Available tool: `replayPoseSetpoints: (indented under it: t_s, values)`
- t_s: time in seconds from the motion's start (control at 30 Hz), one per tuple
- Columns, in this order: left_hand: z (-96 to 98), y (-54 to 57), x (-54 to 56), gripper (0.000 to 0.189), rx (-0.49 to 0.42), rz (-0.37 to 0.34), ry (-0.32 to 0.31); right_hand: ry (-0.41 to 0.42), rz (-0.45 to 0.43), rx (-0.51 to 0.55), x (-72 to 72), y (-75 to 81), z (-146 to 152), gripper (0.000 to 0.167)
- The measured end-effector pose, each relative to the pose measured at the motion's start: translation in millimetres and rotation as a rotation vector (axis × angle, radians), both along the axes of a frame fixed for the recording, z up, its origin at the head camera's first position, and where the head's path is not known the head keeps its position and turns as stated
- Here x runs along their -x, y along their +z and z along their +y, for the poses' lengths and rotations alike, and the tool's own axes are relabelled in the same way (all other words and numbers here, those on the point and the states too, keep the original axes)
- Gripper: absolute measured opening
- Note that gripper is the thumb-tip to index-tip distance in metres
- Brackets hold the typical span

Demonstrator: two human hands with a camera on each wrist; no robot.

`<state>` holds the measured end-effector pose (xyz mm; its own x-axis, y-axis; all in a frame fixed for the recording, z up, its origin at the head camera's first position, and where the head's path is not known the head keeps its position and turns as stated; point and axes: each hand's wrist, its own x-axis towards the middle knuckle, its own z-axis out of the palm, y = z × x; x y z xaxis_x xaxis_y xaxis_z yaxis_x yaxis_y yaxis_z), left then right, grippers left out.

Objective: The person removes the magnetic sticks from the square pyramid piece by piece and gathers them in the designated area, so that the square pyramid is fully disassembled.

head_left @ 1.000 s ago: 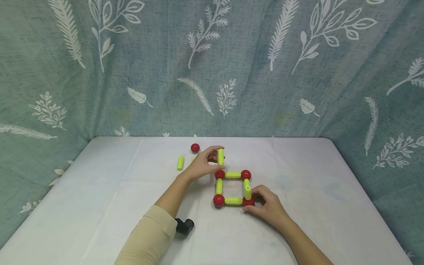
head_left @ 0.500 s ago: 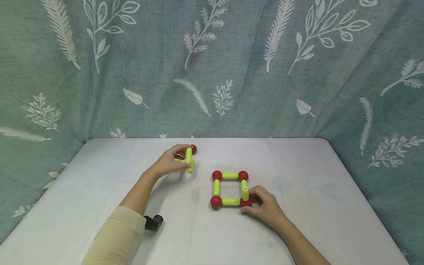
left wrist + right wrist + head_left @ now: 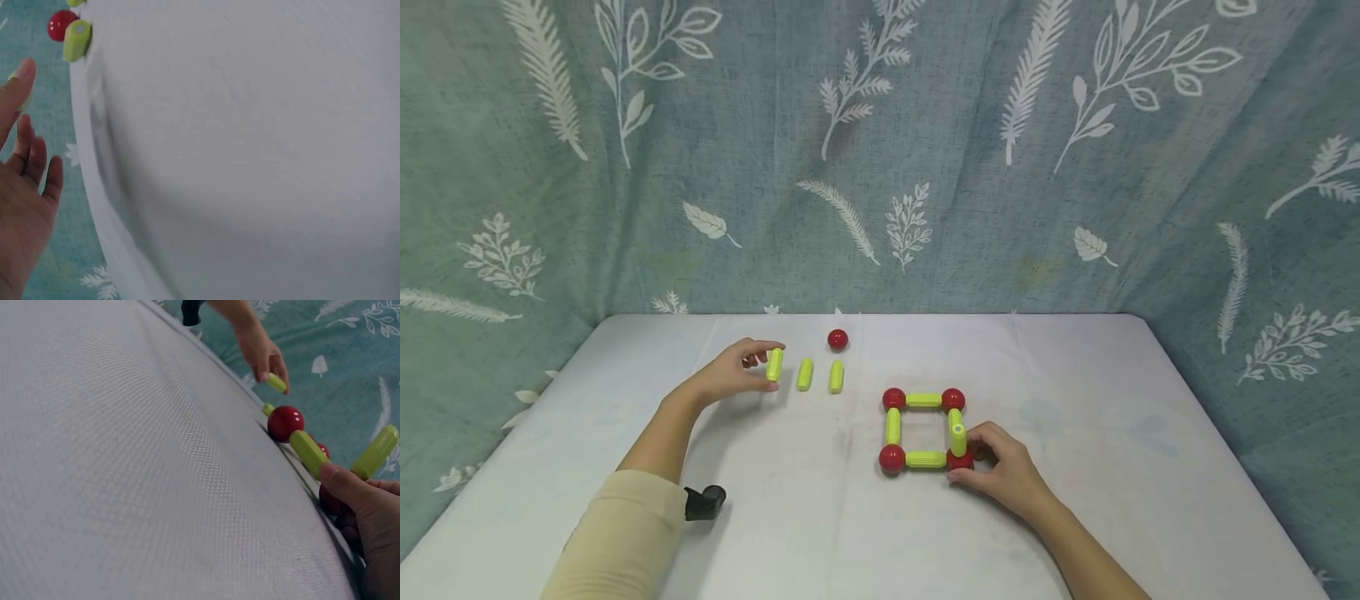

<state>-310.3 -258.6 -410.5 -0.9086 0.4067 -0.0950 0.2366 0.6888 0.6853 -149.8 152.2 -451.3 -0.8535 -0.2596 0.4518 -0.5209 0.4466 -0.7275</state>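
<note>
The right hand (image 3: 1006,473) partly hides a red ball (image 3: 958,463) it apparently grips.

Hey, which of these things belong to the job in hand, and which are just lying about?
Part of the job:
Square frame of red balls and green sticks
Corner ball, held by the right hand
Standing stick on that ball
Raised stick, pinched by the left hand

Lying about (likely spares, matching the frame's pieces):
Loose red ball
Left loose stick
Right loose stick

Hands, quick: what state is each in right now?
Left hand: closed, holding a yellow-green faceted rod.
Right hand: closed, holding the shiny red ball at the near right corner of the square.
</note>
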Motion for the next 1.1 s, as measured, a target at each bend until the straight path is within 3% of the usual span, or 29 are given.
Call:
replayPoseSetpoints:
  t_s: [0.23,0.37,0.57,0.73,1.1]
  values:
    - [-8.4,-13.2,3.4,0.069,0.097,-0.025,0.040,-0.009,0.010,0.004,0.0,-1.0,-0.2,0.041]
    - [-10.6,-22.0,6.3,0.071,0.193,-0.041,0.094,-0.005,0.003,0.006,0.2,-1.1,-0.4,0.041]
    - [-10.4,-25.5,10.3,0.074,0.271,-0.060,0.081,-0.007,-0.014,0.005,-0.3,-0.5,-0.7,0.040]
    - [-5.2,-25.2,14.2,0.074,0.291,-0.083,0.043,-0.011,-0.010,0.014,-1.1,-0.4,0.2,0.040]
    - [-3.4,-24.9,13.3,0.077,0.268,-0.094,0.060,-0.002,-0.011,0.014,-0.6,-0.2,0.3,0.040]
